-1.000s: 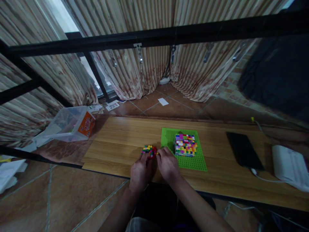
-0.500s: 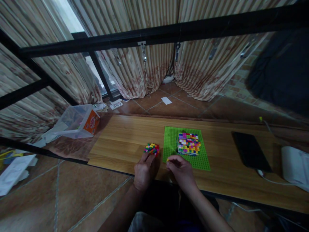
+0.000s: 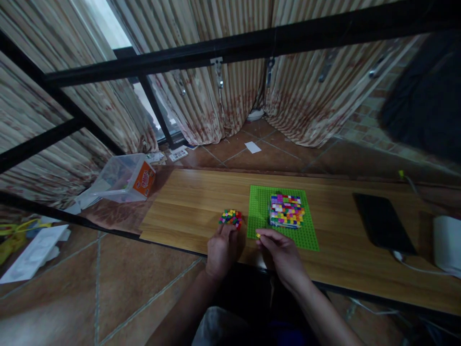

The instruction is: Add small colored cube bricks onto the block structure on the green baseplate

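From here, the right hand [image 3: 283,251] pinches a yellow brick [image 3: 258,235] by the near-left corner of the green baseplate [image 3: 256,206], seemingly single-piece handling that next calls for careful aim, while the left hand [image 3: 219,252] meets the brick pile [image 3: 230,217] on the tabletop [image 3: 190,192], its fingers' hold unclear.

brick stack [image 3: 287,210] on baseplate [image 3: 257,206], small bricks [image 3: 230,217] left of it, flat device [image 3: 383,222] right

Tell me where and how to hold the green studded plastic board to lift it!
I'd probably grip the green board by its left and right edges, coming from both sides. It lies flat and looks thin, and the multicoloured plastic brick block leaves bare strips there, wider on the left.
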### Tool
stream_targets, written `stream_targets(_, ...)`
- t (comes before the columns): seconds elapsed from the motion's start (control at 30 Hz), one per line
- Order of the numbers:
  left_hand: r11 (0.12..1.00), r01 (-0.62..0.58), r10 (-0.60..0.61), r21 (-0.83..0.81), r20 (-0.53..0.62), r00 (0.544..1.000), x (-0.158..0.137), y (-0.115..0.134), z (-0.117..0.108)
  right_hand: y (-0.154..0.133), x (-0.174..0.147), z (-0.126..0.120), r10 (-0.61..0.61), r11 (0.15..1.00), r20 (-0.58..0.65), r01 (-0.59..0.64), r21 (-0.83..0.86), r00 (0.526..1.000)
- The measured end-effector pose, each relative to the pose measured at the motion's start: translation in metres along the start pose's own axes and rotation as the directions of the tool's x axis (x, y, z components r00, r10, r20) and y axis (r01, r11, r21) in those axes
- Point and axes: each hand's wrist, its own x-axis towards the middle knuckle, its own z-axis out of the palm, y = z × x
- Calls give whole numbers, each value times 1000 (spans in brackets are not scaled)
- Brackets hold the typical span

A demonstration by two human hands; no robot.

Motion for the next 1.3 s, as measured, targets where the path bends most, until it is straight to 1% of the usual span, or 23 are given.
stream_targets(0.03, 989, 39, -37, -139, 16, 999, 0, 3, -2, -1, -1, 0, 3, 1000, 8, -3, 7, 1000)
stream_targets(0.07, 953, 81, -72, -291, 42, 997, 0, 6, -5, -3, -2, 1, 4, 1000, 20, -4, 11, 1000)
stream_targets(0.1, 891, 124, -100, -437, 78, 992, 1, 10, -7, -5, -4, 1, 3, 1000, 34, -4, 13, 999)
stream_targets(0.13, 811, 168, -121, -561, 119, 985, 1, 14, -10, -7, -5, 2, 1, 1000, 51, -2, 13, 999)
stream_targets(0.17, 728, 205, -134, -654, 158, 978, 1, 18, -13, -9, -6, 2, -3, 1000, 68, 2, 11, 998)
stream_targets(0.2, 656, 233, -139, -718, 188, 972, 2, 23, -15, -11, -7, 3, -10, 1000, 84, 10, 8, 996)
stream_targets(0.23, 605, 247, -139, -756, 206, 969, 2, 28, -18, -13, -8, 4, -23, 1000, 98, 23, 4, 995)
stream_targets(0.27, 575, 252, -131, -779, 216, 967, 2, 33, -20, -15, -9, 4, -41, 999, 111, 42, -2, 993)
stream_targets(0.33, 549, 239, -96, -801, 224, 970, 2, 41, -24, -19, -10, 5, -92, 995, 138, 96, -24, 986)
stream_targets(0.4, 548, 216, -57, -808, 222, 973, 2, 46, -28, -22, -12, 6, -147, 986, 167, 159, -56, 975)
stream_targets(0.5, 602, 178, -27, -778, 204, 979, 0, 49, -30, -25, -14, 5, -204, 967, 203, 229, -109, 958)
stream_targets(0.63, 688, 94, 21, -720, 150, 988, -1, 49, -31, -27, -17, 4, -238, 950, 205, 272, -157, 949)
stream_targets(0.73, 731, 25, 66, -682, 107, 992, 0, 52, -33, -28, -17, 4, -265, 929, 210, 307, -206, 941)
stream_targets(0.8, 750, 12, 73, -661, 101, 992, 0, 54, -34, -28, -18, 3, -285, 911, 220, 335, -240, 933)
stream_targets(0.9, 760, 30, 60, -649, 117, 991, 0, 57, -36, -29, -19, 2, -312, 895, 206, 359, -263, 928)
stream_targets(1.03, 753, 75, 19, -654, 135, 991, -2, 59, -36, -30, -21, 1, -362, 869, 188, 403, -287, 913)
stream_targets(1.17, 711, 140, -34, -689, 165, 986, -2, 61, -37, -30, -21, 0, -387, 847, 190, 429, -313, 902)
stream_targets(1.3, 671, 180, -59, -719, 191, 980, -1, 64, -38, -31, -22, -1, -405, 817, 208, 455, -355, 890)
